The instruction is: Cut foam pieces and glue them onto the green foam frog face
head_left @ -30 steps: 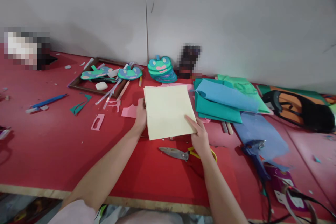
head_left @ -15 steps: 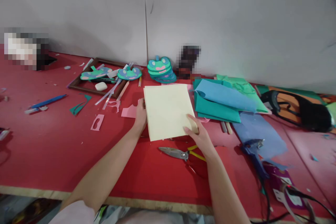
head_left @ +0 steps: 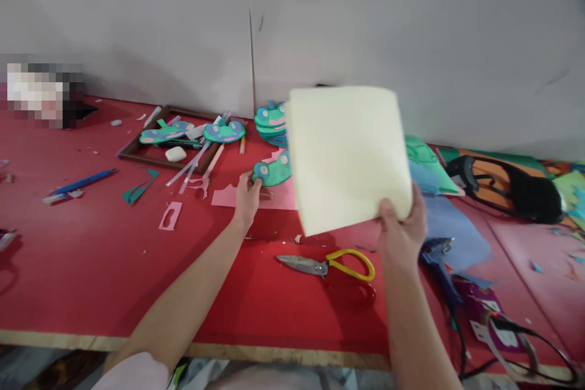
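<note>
Pinched at its lower right corner, a stack of pale yellow craft sheets (head_left: 350, 158) is raised in my right hand (head_left: 404, 225). The sheets are slightly blurred and hide what lies behind them. With thumb and fingers my left hand (head_left: 249, 198) grips the left end of a green frog-face cutout (head_left: 276, 172), whose right end is behind the sheets. Pink sheet pieces (head_left: 226, 196) lie under that cutout. Nearer to me, a pair of scissors (head_left: 326, 265) with yellow handles rests on the red table, a little left of my right forearm.
More frog-face cutouts (head_left: 267, 125) are stacked by the wall. A brown frame (head_left: 137, 158) holds glue sticks, cutouts and a white case (head_left: 176, 154). To the right lie blue sheets (head_left: 457, 234), a glue gun (head_left: 441, 268) with cords, and a black-and-orange item (head_left: 507, 189).
My right hand has lifted the yellow sheets up and to the right. My left hand has let go of them and now holds a frog-face cutout that they had covered.
</note>
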Tool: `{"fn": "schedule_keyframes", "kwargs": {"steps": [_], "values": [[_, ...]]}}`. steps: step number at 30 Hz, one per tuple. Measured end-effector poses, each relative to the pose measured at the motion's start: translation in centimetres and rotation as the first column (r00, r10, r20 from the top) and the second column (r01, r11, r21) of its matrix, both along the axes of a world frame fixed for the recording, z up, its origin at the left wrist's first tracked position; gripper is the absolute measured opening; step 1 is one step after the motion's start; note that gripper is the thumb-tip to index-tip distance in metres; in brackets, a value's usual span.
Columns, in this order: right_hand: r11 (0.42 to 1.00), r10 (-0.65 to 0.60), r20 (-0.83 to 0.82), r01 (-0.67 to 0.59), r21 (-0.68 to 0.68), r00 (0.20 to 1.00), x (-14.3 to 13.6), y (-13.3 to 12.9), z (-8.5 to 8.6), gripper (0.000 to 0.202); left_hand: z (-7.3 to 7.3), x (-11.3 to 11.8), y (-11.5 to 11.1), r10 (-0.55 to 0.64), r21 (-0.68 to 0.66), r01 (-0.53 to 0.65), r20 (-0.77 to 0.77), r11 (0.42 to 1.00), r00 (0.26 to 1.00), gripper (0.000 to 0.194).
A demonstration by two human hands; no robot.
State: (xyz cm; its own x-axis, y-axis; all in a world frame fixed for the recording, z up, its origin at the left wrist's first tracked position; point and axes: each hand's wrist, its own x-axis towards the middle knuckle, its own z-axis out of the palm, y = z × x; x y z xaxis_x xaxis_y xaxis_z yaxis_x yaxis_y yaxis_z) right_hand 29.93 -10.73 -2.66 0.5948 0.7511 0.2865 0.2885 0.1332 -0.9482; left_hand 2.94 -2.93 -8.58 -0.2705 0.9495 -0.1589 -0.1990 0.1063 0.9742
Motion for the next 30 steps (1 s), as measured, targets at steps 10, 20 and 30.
{"fn": "schedule_keyframes", "kwargs": {"steps": [10,20,30], "values": [[0.936,-0.216,0.059,0.224,-0.270,0.974,11.3,4.8,0.8,0.075,0.0,-0.2,0.2,-0.038,-0.010,0.039,0.018,0.999,0.999,0.030],[0.874,-0.139,0.821,0.458,-0.162,0.554,9.6,4.5,-1.5,0.048,0.0,-0.1,0.0,-0.071,-0.010,0.071,-0.007,0.997,0.997,0.030],[0.891,0.398,0.859,0.085,-0.445,0.322,3.9,6.8,-5.1,0.065,-0.2,0.1,0.1,-0.136,-0.021,0.135,-0.072,0.991,0.988,0.020]]}}
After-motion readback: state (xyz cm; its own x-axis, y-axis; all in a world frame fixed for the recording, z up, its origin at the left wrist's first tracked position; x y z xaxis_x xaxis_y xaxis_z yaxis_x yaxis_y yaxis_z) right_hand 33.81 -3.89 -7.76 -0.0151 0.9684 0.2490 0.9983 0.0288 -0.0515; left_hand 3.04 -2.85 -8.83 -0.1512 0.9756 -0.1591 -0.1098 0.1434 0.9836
